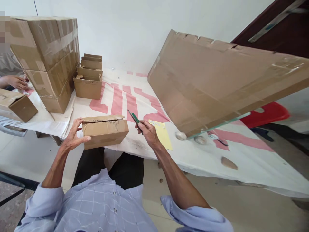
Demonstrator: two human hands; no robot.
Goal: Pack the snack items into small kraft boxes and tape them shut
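Observation:
A small cardboard box [106, 132] rests at the table's front edge, with a torn seam along its top. My left hand [75, 137] grips the box's left end, thumb on the front face and fingers behind. In my right hand [147, 130] is a green utility knife [135, 118], its blade pointing up and left, just right of the box and apart from it. A yellow sheet of paper [164, 133] with writing lies under and beside my right wrist.
Taped boxes [51, 48] are stacked at the left, beside open small boxes [88, 87]. A large cardboard sheet [212, 83] leans at the right, near tape rolls [181, 135] and a red stool [267, 116]. Another person's hand [18, 82] shows at far left.

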